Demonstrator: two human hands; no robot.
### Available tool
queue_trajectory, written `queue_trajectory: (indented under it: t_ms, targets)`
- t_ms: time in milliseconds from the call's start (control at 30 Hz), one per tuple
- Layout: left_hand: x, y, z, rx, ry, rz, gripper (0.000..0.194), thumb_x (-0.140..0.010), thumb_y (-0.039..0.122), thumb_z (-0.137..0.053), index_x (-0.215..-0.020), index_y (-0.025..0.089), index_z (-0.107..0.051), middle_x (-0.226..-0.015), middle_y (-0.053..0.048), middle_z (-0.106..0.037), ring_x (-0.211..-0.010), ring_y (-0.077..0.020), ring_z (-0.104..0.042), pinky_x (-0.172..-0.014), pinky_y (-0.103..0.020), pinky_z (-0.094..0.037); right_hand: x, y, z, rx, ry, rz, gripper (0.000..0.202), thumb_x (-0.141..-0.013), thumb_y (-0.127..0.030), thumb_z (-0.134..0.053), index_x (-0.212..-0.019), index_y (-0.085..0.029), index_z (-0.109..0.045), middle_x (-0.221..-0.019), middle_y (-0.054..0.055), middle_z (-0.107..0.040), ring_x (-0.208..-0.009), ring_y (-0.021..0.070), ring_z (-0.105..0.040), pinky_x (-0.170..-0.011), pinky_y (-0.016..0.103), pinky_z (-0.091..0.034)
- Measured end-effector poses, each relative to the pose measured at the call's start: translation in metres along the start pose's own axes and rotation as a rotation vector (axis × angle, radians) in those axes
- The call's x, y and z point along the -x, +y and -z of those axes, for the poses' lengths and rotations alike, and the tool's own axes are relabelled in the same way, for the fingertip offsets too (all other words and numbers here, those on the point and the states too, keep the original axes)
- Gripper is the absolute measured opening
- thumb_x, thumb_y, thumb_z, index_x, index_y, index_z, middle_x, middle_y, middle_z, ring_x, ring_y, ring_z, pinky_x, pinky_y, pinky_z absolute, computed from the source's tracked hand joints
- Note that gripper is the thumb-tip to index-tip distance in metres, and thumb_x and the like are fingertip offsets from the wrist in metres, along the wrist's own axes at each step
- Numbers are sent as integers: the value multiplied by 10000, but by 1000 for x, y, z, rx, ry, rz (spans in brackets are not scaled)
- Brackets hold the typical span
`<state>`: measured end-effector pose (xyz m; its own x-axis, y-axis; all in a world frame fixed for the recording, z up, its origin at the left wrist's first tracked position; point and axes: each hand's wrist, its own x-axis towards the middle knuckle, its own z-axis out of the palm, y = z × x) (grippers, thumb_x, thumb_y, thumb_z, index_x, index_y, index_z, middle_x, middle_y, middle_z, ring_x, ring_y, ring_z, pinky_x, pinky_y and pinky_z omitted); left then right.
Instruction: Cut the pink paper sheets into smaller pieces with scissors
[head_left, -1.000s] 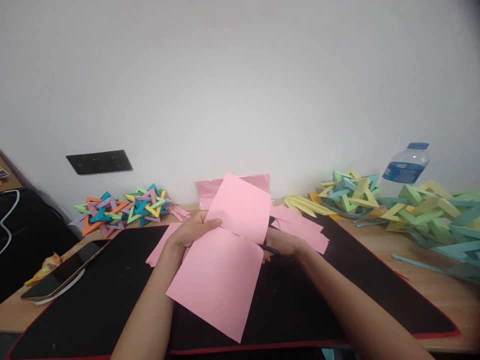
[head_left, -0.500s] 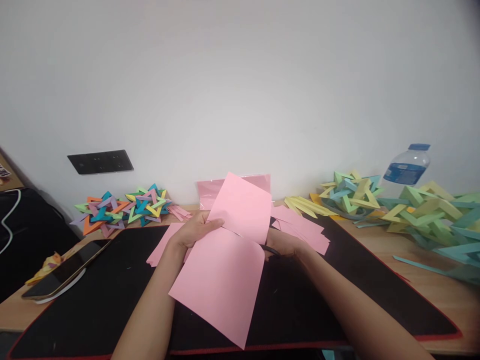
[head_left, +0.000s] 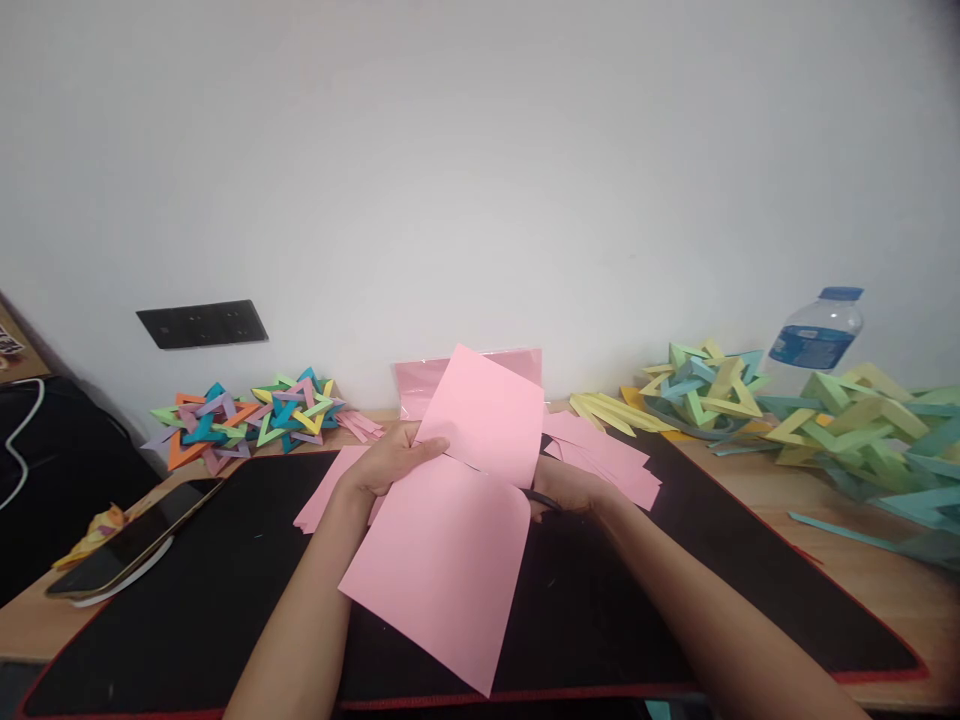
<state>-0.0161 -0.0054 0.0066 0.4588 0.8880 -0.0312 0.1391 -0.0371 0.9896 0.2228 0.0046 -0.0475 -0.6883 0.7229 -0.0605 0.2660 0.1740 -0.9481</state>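
A large sheet of pink paper (head_left: 450, 560) is held up over the black mat, with a cut running across it from the right. My left hand (head_left: 394, 458) pinches its left edge near the inner end of the cut, thumb on top. At the right edge, my right hand (head_left: 566, 487) is closed around scissors (head_left: 541, 499); their dark handle shows, a sliver of blade is seen in the cut, and the rest is behind the paper. Pink sheets (head_left: 326, 492) lie beneath my left forearm, and more pink pieces (head_left: 600, 455) lie beyond my right hand.
Folded paper stars (head_left: 292, 410) stand at the back left, larger green-yellow paper models (head_left: 705, 385) at the right. Yellow strips (head_left: 611, 412) lie behind the mat (head_left: 225, 590). A phone (head_left: 135, 540) rests at left, a water bottle (head_left: 814, 335) at right. A wall closes off the back.
Almost nothing differs: both hands, the paper and the scissors keep their places, and the whole view has shifted very slightly.
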Motion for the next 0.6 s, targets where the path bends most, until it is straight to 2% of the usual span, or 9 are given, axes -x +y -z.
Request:
queue_trajectory:
  t_ms: [200,367,600]
  targets:
    - [0,0,0,9,8,7,259,-739,373,-670,-827,132,-634,-727,-42,-671,-596,-155,-604,-523,-249,-460,1,-3,0,-33,-51,10,74,-534,-137,-562,-593,-149,-604,-565,-23,-604,-494,105,-509,-475,218,-425]
    - [1,1,-2,24,7,2,225,-739,357,-674,-814,148,-641,-714,-18,-671,-588,-143,-598,-534,-247,-453,2,-6,0,-31,-76,-4,43,-547,-145,-546,-565,-149,-586,-556,-19,-595,-498,105,-510,-484,220,-428]
    - [1,3,-5,-22,44,21,218,-739,352,-673,-796,143,-645,-697,-20,-655,-583,-136,-581,-515,-233,-437,3,-5,-2,-66,-19,15,88,-564,-124,-480,-583,-157,-559,-559,-28,-553,-494,96,-497,-459,200,-391]
